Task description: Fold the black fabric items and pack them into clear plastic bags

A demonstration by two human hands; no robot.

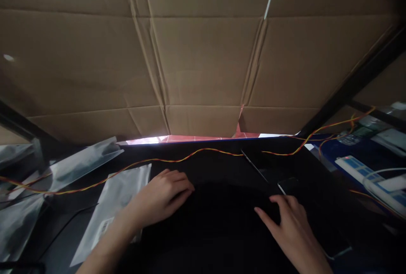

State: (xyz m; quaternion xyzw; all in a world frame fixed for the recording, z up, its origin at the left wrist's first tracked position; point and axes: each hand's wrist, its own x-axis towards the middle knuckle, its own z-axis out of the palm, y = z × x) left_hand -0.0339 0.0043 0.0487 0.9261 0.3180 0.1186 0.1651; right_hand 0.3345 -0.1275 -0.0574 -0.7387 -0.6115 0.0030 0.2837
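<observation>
My left hand [169, 193] rests on the dark tabletop with its fingers curled together and the thumb close to the index finger; nothing shows in it. Under and beside that wrist lies a frosted plastic bag [122, 187] with a white label. My right hand [290, 223] is open, thumb and index finger apart, holding nothing. Just beyond its fingers is a small dark flat object with a bright edge [288, 186], like a phone. Farther back lies a larger dark slab [258, 166], also phone-like. Another dark flat piece [336, 242] lies beside my right wrist.
A red and yellow twisted wire [203, 150] crosses the back of the table. More frosted bags [85, 164] lie at left. At right are a white and blue power strip [364, 176] and a plastic bottle [355, 134]. A cardboard sheet [203, 62] stands behind.
</observation>
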